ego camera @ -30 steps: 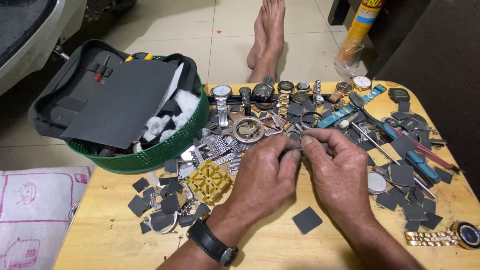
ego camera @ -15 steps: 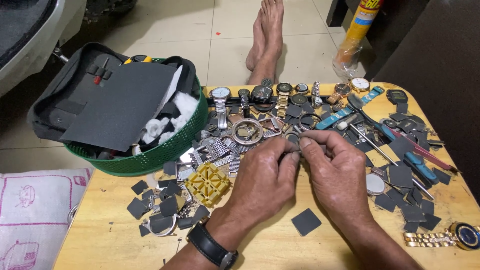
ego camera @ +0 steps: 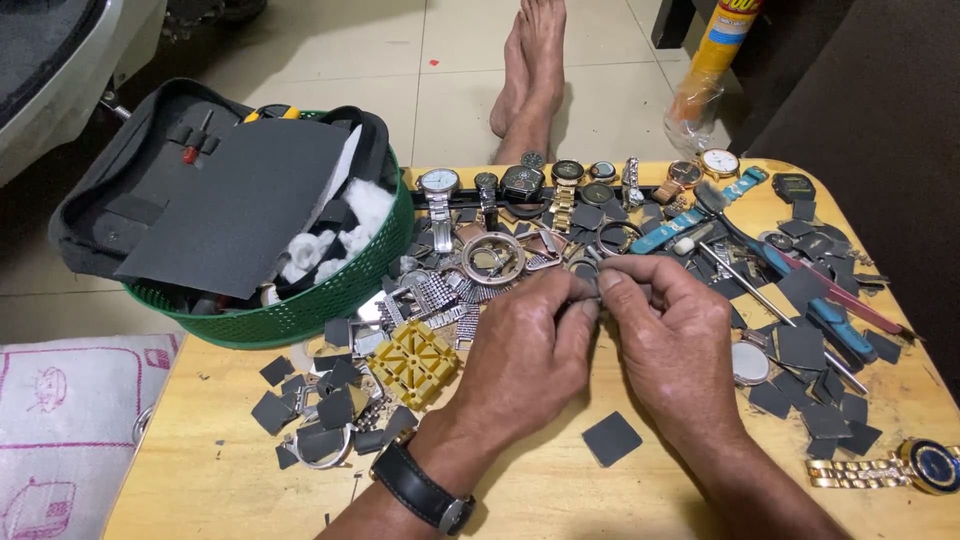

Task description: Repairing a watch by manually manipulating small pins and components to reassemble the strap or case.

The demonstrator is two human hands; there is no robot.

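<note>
My left hand (ego camera: 525, 345) and my right hand (ego camera: 675, 335) meet fingertip to fingertip over the middle of a small wooden table (ego camera: 540, 500). Together they pinch a small dark watch part (ego camera: 588, 285), mostly hidden by the fingers. A black wristwatch (ego camera: 420, 488) is on my left wrist. Just beyond the fingertips lies a round metal watch case (ego camera: 492, 258) among loose bands and parts. A yellow plastic watch holder block (ego camera: 412, 348) sits left of my left hand.
A green mesh basket (ego camera: 300, 305) with a black tool case (ego camera: 215, 195) fills the table's left end. Several watches (ego camera: 560, 180) line the far edge. Dark sandpaper squares (ego camera: 612, 438), blue tools (ego camera: 830, 315) and a gold watch (ego camera: 925, 465) lie around. A person's bare feet (ego camera: 530, 70) rest beyond the table.
Both hands stay together on the small part, with only slight finger movement. Nothing else on the table has moved.
</note>
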